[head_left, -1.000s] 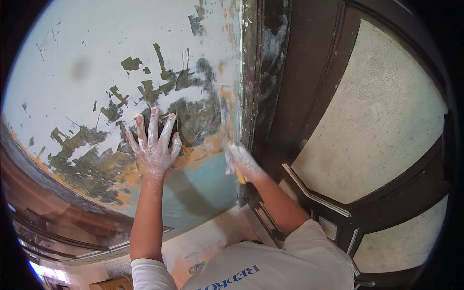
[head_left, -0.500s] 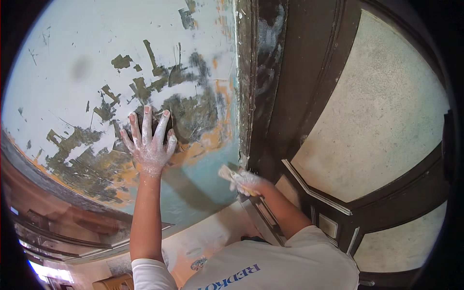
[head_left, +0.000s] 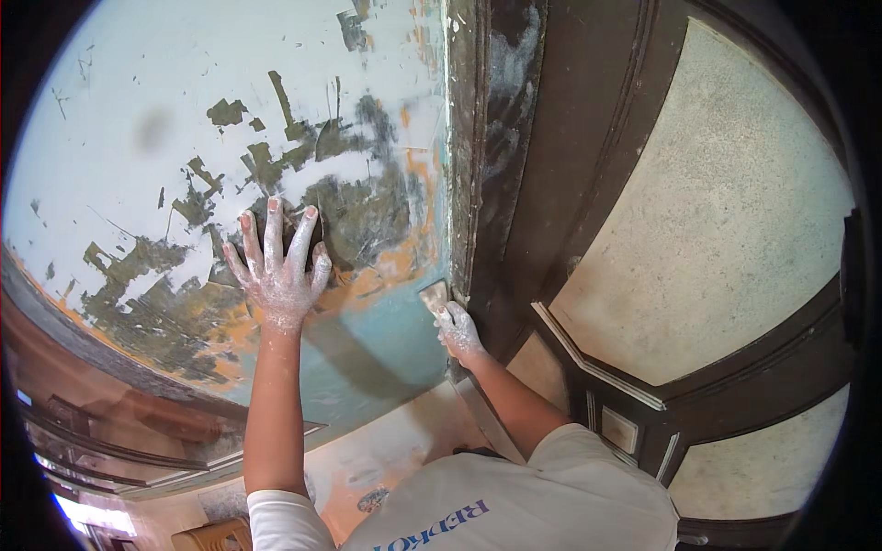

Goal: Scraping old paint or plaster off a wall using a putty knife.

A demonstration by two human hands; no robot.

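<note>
Pale scraper point(head_left: 434, 295), held in right grip point(head_left: 457, 328), jutting out up-left

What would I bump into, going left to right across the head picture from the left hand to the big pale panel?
Left hand → scraper blade → right hand → big pale panel.

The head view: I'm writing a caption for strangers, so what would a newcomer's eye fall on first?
The wall at upper left, white broken by dark patches and orange patches, with a blue-green area below. Over it, left of centre, the white-dusted left hand is spread, fingers pointing up. Lower and further right, the right hand grips a small flat-ended tool beside a dark upright frame.
</note>
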